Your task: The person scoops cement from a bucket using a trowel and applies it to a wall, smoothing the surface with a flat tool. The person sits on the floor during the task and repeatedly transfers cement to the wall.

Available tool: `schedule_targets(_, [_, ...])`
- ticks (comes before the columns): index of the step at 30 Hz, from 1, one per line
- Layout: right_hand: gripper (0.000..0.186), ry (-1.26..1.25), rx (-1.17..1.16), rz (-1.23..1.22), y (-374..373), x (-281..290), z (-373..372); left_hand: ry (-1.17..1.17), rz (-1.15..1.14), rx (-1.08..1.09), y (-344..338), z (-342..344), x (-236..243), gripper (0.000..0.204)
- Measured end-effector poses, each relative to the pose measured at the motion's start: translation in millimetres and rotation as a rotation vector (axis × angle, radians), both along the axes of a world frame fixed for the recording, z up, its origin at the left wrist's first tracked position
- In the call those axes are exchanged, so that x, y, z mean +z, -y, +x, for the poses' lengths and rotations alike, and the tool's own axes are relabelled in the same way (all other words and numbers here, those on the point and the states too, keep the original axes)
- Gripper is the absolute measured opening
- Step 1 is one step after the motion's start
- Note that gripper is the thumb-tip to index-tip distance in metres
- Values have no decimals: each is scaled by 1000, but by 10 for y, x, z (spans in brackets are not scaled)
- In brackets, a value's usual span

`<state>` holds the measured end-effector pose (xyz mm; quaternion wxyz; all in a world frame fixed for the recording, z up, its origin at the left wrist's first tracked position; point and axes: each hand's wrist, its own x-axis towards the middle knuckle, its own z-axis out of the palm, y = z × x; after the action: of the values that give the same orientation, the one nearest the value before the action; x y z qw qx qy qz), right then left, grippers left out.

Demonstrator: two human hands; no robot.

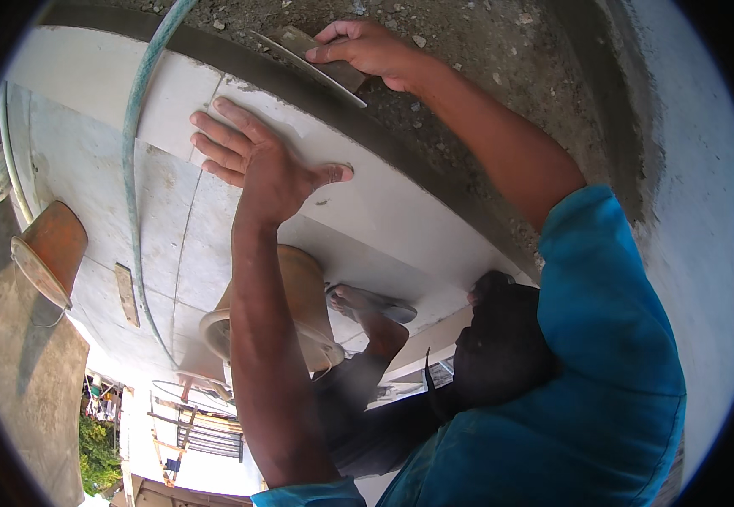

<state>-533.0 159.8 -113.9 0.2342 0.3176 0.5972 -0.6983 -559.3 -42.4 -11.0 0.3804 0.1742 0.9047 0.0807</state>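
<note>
My left hand (259, 160) lies flat, fingers spread, on a large pale floor tile (384, 198) near its far edge. My right hand (367, 49) grips a flat steel trowel (312, 61), its blade held over the dark wet mortar strip (401, 127) along the tile's edge. Both forearms reach up from the lower part of the picture, with blue sleeves. Rough gravelly ground (468, 51) lies beyond the mortar.
A green hose (135, 144) runs across the laid tiles (88, 169). An orange bucket (50, 249) stands at the left, a second orange bucket (299, 296) under my left arm. My sandalled foot (371, 302) rests on the tiles. A small wooden block (127, 294) lies nearby. A white wall (688, 169) rises at right.
</note>
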Motion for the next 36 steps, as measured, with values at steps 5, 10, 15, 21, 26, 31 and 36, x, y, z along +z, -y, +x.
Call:
schedule_targets(5, [61, 14, 46, 7, 117, -252, -74, -23, -68, -9, -12, 13, -16, 171])
schedule_targets(10, [57, -36, 50, -33, 155, -31, -129, 5, 8, -3, 40, -1, -24, 171])
schedule_targets(15, [55, -72, 41, -35, 165, 351, -161, -6, -104, 19, -34, -4, 13, 171])
schedule_targets(21, [53, -121, 4, -167, 81, 855, -172, -28, -68, 20, -6, 12, -26, 171])
schedule_targets(26, [77, -276, 39, -47, -233, 536, -14, 9, -15, 29, 13, -9, 36, 169])
schedule_targets(31, [75, -393, 45, -188, -307, 201, -136, -7, -33, 22, -12, 7, 0, 171])
schedule_targets(36, [62, -247, 142, -106, -95, -13, -553, 1, -62, 28, -1, 12, -5, 173])
